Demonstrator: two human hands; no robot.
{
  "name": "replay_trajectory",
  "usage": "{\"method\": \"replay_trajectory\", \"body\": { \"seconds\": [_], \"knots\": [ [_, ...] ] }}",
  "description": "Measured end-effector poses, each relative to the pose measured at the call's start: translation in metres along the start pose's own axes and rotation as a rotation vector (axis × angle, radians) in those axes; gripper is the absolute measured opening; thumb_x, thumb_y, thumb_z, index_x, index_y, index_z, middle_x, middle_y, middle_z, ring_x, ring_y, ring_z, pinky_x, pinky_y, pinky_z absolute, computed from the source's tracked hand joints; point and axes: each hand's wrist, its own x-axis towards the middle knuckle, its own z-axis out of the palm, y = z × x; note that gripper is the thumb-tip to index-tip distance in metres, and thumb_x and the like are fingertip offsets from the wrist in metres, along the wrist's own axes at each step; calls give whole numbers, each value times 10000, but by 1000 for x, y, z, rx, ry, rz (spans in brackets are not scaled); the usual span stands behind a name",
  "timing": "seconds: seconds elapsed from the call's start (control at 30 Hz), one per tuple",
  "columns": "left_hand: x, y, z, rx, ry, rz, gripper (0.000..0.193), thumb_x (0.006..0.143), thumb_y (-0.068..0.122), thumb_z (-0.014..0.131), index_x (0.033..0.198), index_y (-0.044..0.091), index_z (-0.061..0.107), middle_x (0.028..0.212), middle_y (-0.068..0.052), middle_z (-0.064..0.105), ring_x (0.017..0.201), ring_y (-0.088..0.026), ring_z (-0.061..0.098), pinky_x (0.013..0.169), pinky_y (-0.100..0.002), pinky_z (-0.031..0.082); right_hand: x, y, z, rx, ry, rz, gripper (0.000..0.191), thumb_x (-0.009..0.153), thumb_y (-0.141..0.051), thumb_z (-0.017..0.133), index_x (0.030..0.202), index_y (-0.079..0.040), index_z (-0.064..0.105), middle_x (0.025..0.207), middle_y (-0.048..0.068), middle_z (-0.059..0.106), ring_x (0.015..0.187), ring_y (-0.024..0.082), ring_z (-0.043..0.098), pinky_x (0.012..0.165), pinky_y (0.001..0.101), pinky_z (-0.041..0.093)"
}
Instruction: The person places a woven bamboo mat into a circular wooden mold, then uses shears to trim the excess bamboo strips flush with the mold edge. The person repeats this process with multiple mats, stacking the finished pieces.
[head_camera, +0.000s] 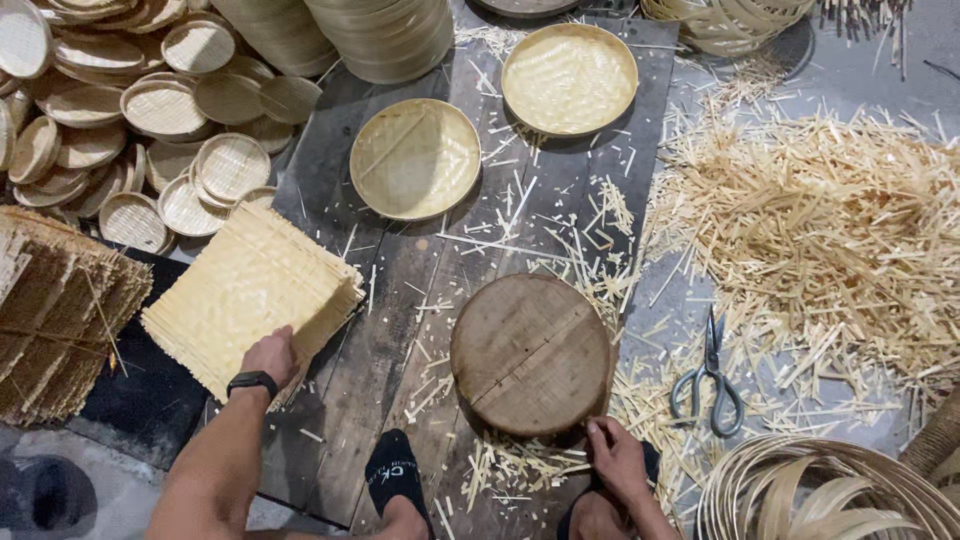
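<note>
1. Head view: left hand (270, 355) is on the near edge of the stack of square woven bamboo mats (250, 295). Fingers are curled over the top sheet, gripping it; nothing is lifted clear yet.
2. Right hand (617, 460) sits at the near rim of the round wooden block (530, 352). Fingertips rest on or against the rim. Can't tell if it's actually gripping; looks loose.
3. Done so far, judging by layout: two finished round trays, one (415, 158) at centre board and one (569, 78) further up, plus a big heap of small round woven trays (150, 120) top left.
4. Left to do: the mat stack is thick, so plenty of sheets are unshaped. The block top is bare, no mat on it.
5. Mats: pale yellow, tight weave, frayed strip ends at the edges, stack slightly fanned, lying left of the block on the dark planks (380, 340).
6. Scissors (710, 375) lie right of the block, untouched, amid bamboo offcuts (820, 230). Coiled bamboo rim strips (820, 490) bottom right.
</note>
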Motion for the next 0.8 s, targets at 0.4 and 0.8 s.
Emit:
{"method": "replay_trajectory", "body": {
  "seconds": [0.4, 0.8],
  "knots": [
    [-9, 18, -78, -362, 837, -302, 355, 1130, 286, 518, 1163, -29, 679, 1051, -265, 711, 953, -434, 689, 844, -526, 543, -2, 6, 0, 200, -30, -23, 264, 963, -248, 637, 1067, -30, 742, 719, 77, 712, 647, 153, 660, 623, 306, 548],
    [-160, 270, 26, -318, -3, 1071, 460, 1008, 162, 563, 1439, 15, 494, 1489, -192, 521, 1425, -357, 455, 1185, -505, 312, 55, -13, -46, 255, 2, -122, 419, 1068, -354, 463, 982, -9, 686, 901, 57, 692, 820, 120, 638, 750, 292, 491]
  ]
}}
